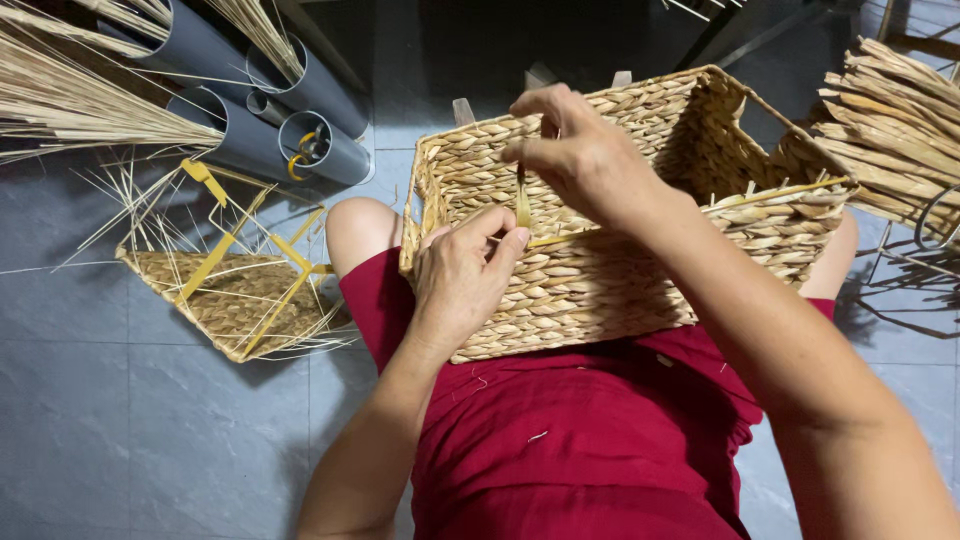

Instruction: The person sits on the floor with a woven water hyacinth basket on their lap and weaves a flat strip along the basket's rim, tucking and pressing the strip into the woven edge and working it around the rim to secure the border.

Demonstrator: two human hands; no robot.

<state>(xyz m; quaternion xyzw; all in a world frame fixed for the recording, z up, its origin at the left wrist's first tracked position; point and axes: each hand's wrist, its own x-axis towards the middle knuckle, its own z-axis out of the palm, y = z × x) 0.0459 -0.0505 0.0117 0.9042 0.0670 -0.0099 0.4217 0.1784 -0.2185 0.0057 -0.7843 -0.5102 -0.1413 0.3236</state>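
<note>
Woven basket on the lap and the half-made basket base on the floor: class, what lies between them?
In the head view, between the woven basket and the basket base lie the person's bare knee, some loose straws and grey floor tile.

Grey tiled floor [120,420], dim light.

Bare floor [120,430] lies open at left; grey pipes [250,130] and reed bundle [890,120] crowd the basket [600,290].
</note>
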